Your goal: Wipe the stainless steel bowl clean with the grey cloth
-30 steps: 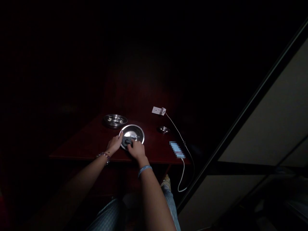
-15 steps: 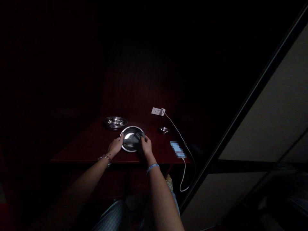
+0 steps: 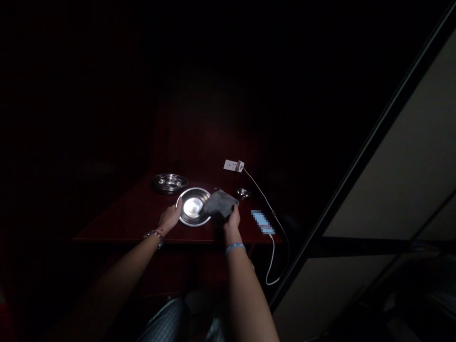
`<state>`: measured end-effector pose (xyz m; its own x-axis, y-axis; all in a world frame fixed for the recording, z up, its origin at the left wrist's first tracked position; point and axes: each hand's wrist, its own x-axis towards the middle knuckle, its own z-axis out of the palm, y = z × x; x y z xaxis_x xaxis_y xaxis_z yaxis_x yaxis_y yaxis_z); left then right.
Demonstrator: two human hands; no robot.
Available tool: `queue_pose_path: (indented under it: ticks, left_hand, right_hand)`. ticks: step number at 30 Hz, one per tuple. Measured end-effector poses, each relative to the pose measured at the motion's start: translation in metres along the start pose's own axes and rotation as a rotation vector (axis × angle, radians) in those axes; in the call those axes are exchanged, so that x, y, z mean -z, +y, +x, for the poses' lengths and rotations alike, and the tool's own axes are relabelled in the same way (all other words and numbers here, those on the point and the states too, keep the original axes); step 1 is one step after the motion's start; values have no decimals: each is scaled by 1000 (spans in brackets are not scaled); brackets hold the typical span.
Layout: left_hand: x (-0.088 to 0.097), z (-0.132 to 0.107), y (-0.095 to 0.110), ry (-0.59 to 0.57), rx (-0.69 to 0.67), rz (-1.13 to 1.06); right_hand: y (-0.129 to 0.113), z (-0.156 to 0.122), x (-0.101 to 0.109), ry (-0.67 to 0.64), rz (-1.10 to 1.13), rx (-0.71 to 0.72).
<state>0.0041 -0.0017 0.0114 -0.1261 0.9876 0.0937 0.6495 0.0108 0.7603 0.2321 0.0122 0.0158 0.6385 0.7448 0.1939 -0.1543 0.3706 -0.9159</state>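
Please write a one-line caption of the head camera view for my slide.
In dim light, the left hand steadies a steel plate on a dark table while the right hand holds a grey cloth beside it.

Very dim, near-black surroundings; glare on steel plate point(image 3: 194, 207).

The right hand point(image 3: 232, 219) has moved away from the steel plate point(image 3: 194, 207) toward the right, carrying the grey cloth point(image 3: 221, 202) with it. A second ago the cloth was pressed into the near part of the plate; half a second ago it lay across the plate's middle; now it hangs off the plate's right rim, held up by the fingers. The plate's shiny inside, covered before, now shows bare and bright.
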Motion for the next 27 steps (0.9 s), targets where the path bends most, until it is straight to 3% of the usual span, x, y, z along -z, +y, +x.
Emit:
queue_pose_path:
  ticks: [5,7,9,11,12,15,17,19,22,27]
  left_hand:
    - [1,-1,1,-1,0,-11]
    - [0,-1,0,1,2,-8]
    - [0,0,0,4,-6,-6]
    - [0,0,0,5,-20,-5]
    - [-1,1,0,4,-23,-4]
    - [-1,2,1,7,-7,5]
    - [-2,3,1,8,6,12]
    - [-2,3,1,0,6,19]
    - [-2,4,1,-8,0,33]
    - [-2,2,2,6,14,38]
  right_hand:
    - [-13,5,19,433,-189,119]
    - [-23,2,20,514,-263,177]
    - [-31,-3,17,478,-295,238]
    - [-34,-10,10,306,-345,318]
    - [-34,-15,6,148,-390,356]
    - [-28,-30,-5,-519,-572,346]
    - [-21,-40,-11,-833,-748,352]
    - [-17,-49,-14,-917,-906,400]
    - [-15,-61,-17,-921,-1048,446]
    - [-29,-71,-28,-924,-954,478]
